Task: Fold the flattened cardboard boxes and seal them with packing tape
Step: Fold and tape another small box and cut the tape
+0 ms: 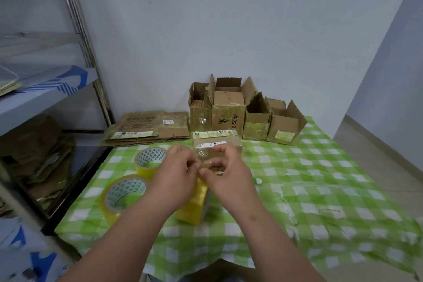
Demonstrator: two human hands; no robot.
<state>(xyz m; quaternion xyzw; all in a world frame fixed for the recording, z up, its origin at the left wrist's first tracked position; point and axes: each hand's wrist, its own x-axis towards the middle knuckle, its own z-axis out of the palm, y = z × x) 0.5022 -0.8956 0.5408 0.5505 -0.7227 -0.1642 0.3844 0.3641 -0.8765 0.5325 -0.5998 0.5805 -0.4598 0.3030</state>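
Both hands are on the upright yellow roll of clear packing tape [193, 204] in front of me on the green checked tablecloth [320, 167]. My left hand [177, 174] and right hand [225, 175] pinch its loose end, with the small closed brown cardboard box [217, 146] just behind. Tip, I'd say: peel slowly and keep the strip taut so it doesn't fold on itself.

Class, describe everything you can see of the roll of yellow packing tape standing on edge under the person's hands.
The roll of yellow packing tape stands on its edge on the green-and-white checked tablecloth, its glossy translucent yellow band facing the camera. The left hand and right hand meet above it, fingertips pinching what looks like its clear free end. Its core is mostly hidden. Motion blur softens the details.
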